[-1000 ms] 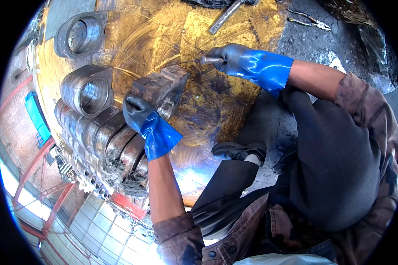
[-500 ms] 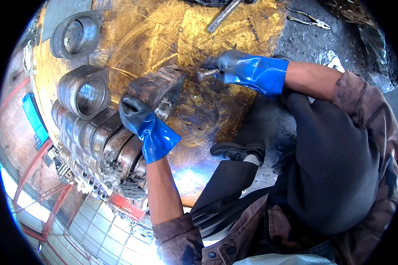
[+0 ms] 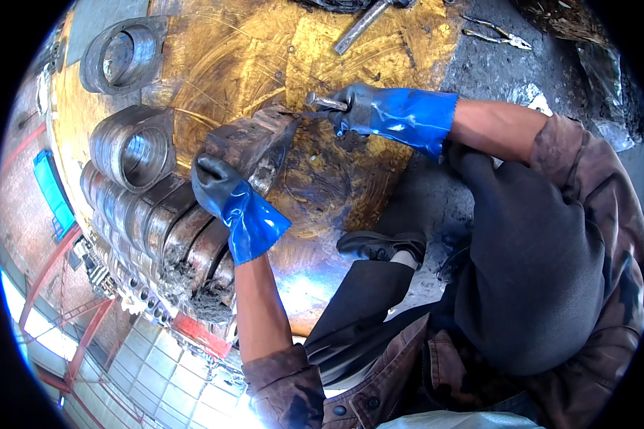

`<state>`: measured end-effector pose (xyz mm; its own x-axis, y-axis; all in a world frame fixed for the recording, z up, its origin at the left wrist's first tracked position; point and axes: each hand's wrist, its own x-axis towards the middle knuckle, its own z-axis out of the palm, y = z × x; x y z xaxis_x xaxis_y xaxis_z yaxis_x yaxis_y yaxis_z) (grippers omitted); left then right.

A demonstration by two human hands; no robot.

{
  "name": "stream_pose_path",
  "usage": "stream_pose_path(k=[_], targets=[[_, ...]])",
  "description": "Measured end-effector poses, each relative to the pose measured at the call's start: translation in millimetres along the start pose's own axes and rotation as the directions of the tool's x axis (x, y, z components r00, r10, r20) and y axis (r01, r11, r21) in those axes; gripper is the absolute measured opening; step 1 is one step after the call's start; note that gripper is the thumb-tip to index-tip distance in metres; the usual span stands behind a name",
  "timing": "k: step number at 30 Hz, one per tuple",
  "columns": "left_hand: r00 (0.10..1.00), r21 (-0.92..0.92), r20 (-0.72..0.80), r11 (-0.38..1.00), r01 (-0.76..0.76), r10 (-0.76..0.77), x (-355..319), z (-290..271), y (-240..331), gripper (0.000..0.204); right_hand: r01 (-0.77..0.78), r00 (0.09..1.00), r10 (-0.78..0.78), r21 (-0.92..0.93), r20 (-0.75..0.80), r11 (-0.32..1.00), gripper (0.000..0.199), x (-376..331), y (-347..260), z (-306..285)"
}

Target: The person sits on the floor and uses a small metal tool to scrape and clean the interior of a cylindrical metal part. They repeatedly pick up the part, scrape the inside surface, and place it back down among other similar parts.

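My left hand [image 3: 218, 182], in a dark glove with a blue cuff, grips the near end of a grimy metal block [image 3: 247, 139] that is tilted on the work surface. Its fingers close over the block's edge. Just past the block's far right corner, my right hand [image 3: 358, 109], gloved alike, is wrapped round a short metal rod [image 3: 327, 102]. The rod's blunt end sticks out to the left of the fist. A thin dark tip shows between fist and block, and I cannot make out whether it touches the block.
Ring-shaped metal housings [image 3: 122, 56] stand at the left, with a row of similar ones [image 3: 147, 218] nearer me. A metal bar [image 3: 361, 28] lies on the yellow, scuffed surface [image 3: 229, 57] at the top. Pliers [image 3: 501, 34] rest on the dark floor, upper right. My shoe [image 3: 379, 247] is below.
My right hand has shifted slightly left and turned, so the rod's blunt end now points further up and left. My left hand and the block have stayed almost where they were.
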<state>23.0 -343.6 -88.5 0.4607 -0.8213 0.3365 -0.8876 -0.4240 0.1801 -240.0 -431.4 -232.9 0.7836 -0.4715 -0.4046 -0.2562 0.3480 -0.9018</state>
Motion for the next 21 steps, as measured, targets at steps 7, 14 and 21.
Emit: stream_pose_path(k=[7,14,21], targets=[[1.000,-0.012,0.003,1.000,-0.011,0.011,0,4,-8,0.033,-0.070,0.995,0.062,-0.092,-0.083,0.993,0.034,-12,-14,-8],[1.000,-0.022,-0.001,1.000,-0.019,0.019,0,2,-7,0.032,-0.150,0.983,0.111,-0.289,-0.147,0.946,0.041,-27,-28,-14],[1.000,0.006,-0.004,1.000,-0.025,0.025,-1,4,-14,0.035,0.180,0.983,-0.161,-0.601,0.085,0.779,0.064,-30,-31,-15]])
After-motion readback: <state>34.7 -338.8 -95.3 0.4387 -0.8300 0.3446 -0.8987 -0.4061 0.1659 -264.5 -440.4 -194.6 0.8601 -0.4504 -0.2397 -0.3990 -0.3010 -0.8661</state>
